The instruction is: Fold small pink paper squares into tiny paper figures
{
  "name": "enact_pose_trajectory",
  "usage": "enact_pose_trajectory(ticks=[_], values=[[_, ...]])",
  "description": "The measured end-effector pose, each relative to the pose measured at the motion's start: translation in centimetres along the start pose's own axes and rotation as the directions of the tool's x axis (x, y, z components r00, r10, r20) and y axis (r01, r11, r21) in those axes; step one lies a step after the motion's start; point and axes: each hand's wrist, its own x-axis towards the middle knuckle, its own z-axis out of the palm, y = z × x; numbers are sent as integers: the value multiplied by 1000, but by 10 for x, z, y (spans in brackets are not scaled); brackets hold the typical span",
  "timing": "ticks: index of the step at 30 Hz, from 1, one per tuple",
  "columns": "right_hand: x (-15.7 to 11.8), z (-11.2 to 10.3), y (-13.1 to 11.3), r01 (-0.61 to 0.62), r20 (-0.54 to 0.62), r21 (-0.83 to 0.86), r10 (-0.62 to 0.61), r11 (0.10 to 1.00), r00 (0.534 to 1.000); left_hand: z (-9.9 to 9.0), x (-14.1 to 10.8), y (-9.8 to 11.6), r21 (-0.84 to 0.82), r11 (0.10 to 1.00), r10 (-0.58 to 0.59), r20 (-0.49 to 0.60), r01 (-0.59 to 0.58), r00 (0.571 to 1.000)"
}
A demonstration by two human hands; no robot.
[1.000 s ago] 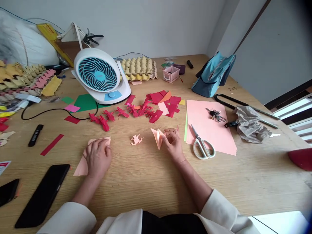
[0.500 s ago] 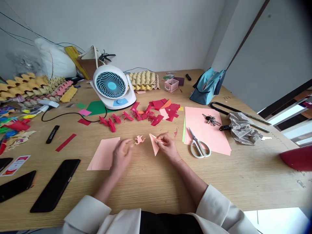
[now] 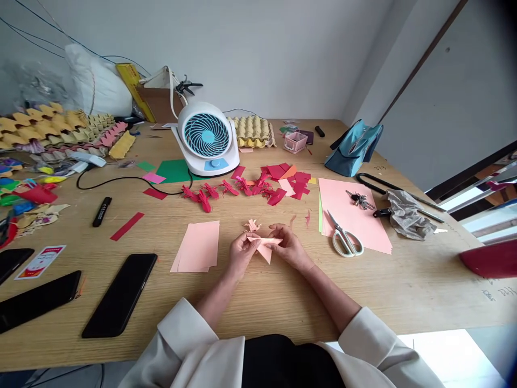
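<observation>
The left hand (image 3: 241, 252) and the right hand (image 3: 294, 251) are pinching opposite ends of a folded pink paper (image 3: 265, 253), which they are holding to the left of the scissors (image 3: 341, 235). Small pink sheets (image 3: 197, 247) are lying farther left of the scissors on the worktop (image 3: 420, 291); larger pink sheets (image 3: 337, 194) are lying partly beneath the scissors.

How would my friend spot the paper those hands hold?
On the wooden table, find the left hand and right hand. Both hold the folded pink paper between them. Unlike the flat pink sheets to its left, its near side forms a triangle.
</observation>
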Motion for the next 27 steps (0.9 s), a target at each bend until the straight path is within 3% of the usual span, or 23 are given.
enact_pose_trajectory(ticks=[4,8,15,21,27], values=[[3,0,-1,-157,35,100,154,983,987,0,2,-3,-14,1000,-6,-27,6,1000],[2,-2,-4,-213,54,73,210,974,976,1,2,-4,71,997,20,68,-25,997],[-2,-7,-9,-195,34,-27,195,981,980,-1,5,-1,392,911,60,185,-130,981],[-2,-12,-14,-190,25,-107,193,976,981,-5,5,0,489,865,5,219,-113,976],[-1,-12,-13,-207,-62,-10,206,978,977,-8,2,1,471,879,-65,256,-66,964]])
